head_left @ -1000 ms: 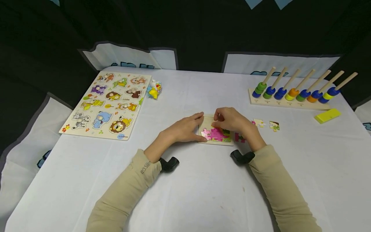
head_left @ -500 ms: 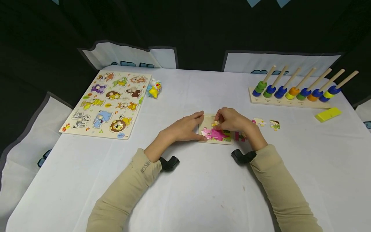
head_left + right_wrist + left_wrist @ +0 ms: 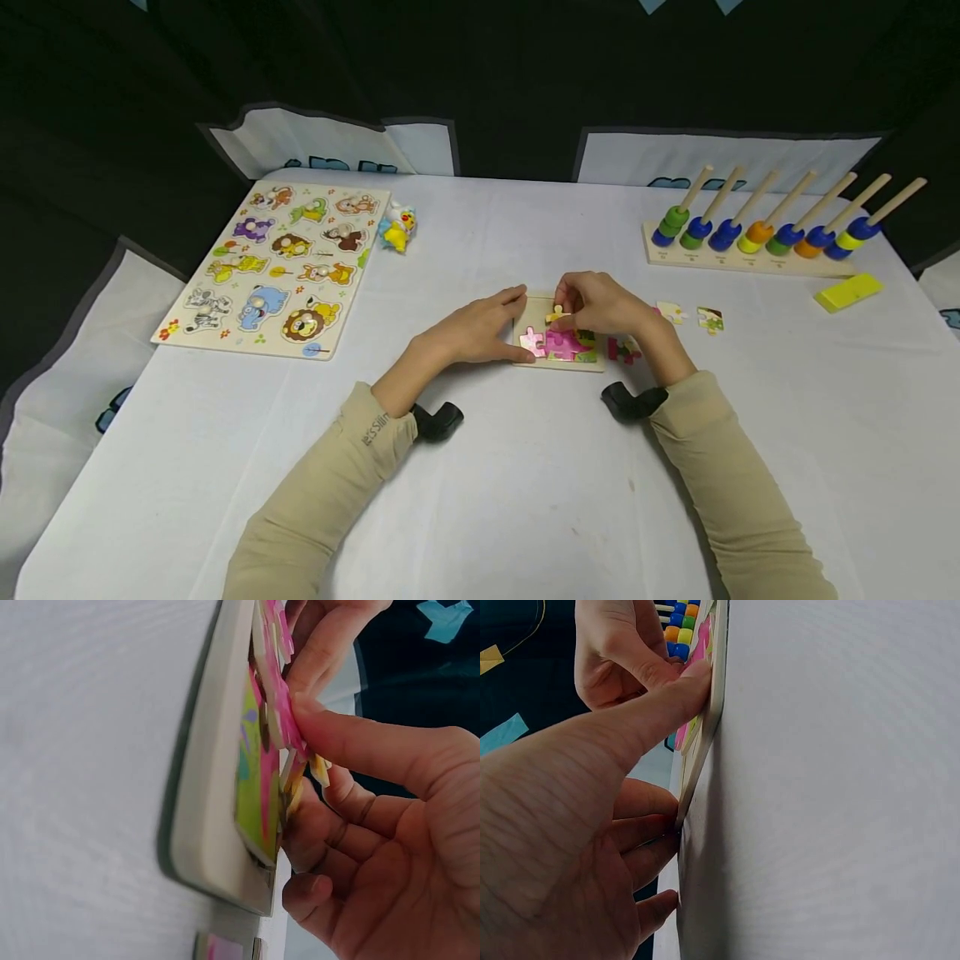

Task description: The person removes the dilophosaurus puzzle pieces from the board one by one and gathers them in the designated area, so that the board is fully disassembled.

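A small wooden puzzle board [image 3: 536, 308] lies in the middle of the table, with pink and green jigsaw pieces [image 3: 570, 346] in its front part. My left hand [image 3: 480, 333] steadies its left side, fingers stretched out. The left thumb rests on the front corner beside a light pink piece [image 3: 532, 341], while the other fingertips meet the board's edge in the left wrist view. Over the pieces, my right hand [image 3: 600, 304] pinches a puzzle piece with a yellow knob [image 3: 556, 314]. The right wrist view has the thumb against a tilted pink edge [image 3: 283, 712]; the fingers hide much of it.
Loose puzzle pieces lie right of the board, including a dark pink one [image 3: 622, 350] and a green one [image 3: 709, 320]. A wooden bead stacker [image 3: 750, 259] and yellow block [image 3: 848, 293] stand at right. Left are an animal knob puzzle [image 3: 292, 271] and a chick toy [image 3: 397, 228].
The right hand has shifted slightly over the board, and the yellow knob beneath its fingers now shows more. The left hand stays at the board's left side.
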A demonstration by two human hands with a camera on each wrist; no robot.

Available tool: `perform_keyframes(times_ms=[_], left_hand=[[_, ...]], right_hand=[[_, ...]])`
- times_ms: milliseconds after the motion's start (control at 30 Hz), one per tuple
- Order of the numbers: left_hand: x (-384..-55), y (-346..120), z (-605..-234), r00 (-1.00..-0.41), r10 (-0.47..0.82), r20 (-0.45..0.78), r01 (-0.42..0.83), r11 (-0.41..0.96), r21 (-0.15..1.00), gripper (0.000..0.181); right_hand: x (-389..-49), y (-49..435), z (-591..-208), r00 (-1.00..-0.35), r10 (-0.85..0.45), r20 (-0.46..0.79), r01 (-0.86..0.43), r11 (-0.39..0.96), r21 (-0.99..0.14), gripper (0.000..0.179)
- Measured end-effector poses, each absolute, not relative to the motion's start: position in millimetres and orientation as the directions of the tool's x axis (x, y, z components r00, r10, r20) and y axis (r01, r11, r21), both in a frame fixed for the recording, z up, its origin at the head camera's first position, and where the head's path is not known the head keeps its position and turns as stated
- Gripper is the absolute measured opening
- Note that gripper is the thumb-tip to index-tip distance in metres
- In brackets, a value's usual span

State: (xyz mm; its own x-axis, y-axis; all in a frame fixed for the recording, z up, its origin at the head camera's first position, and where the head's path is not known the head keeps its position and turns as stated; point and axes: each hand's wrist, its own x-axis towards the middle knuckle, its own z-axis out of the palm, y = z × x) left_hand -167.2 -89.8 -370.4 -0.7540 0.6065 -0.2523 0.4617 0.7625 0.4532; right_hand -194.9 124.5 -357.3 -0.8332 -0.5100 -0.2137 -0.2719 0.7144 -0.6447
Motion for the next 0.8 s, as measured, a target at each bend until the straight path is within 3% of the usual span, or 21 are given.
perform_keyframes(times_ms=[800], left_hand=[[-167.5,-89.5,-369.4,-0.762,0.591,-0.266,0.440,0.773,0.458,0.091]], right_hand=[[-195.9,125.0,-362.7,-0.817,-0.520,-0.249,-0.259,0.717,-0.647,0.022]])
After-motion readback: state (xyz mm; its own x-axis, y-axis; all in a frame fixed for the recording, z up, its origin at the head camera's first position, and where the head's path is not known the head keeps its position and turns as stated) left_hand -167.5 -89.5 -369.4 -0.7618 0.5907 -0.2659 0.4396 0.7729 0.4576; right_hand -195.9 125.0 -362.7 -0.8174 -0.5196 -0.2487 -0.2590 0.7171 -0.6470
